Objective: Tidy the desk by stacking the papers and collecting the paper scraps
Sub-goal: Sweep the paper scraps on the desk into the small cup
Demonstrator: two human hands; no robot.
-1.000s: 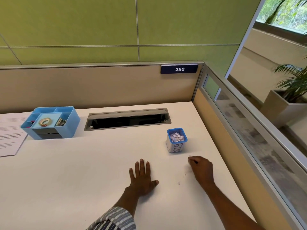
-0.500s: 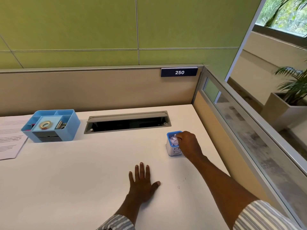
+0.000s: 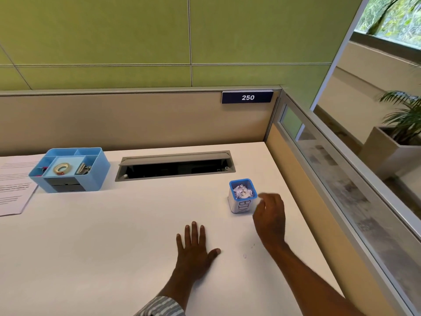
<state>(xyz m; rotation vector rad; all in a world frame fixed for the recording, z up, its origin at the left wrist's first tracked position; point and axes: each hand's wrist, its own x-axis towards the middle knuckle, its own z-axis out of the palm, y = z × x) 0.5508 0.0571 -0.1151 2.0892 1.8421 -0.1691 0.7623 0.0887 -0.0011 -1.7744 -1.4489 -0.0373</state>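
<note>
A small white bin (image 3: 242, 202) with a blue rim stands on the white desk (image 3: 114, 236), filled with crumpled paper scraps (image 3: 242, 191). My right hand (image 3: 270, 217) hovers just right of the bin, fingers loosely curled and blurred, holding nothing I can see. My left hand (image 3: 193, 247) lies flat on the desk, fingers spread. A few tiny scraps (image 3: 245, 255) lie on the desk between my hands. Printed papers (image 3: 13, 185) lie at the far left edge.
A blue desk organiser (image 3: 68, 171) with tape and clips sits at the back left, partly on the papers. A grey cable hatch (image 3: 175, 165) is open at the back. Partition walls close the back and right sides.
My right hand went from the desk surface up to the bin's mouth, then drew back to the bin's right side. My left hand stayed flat in place.
</note>
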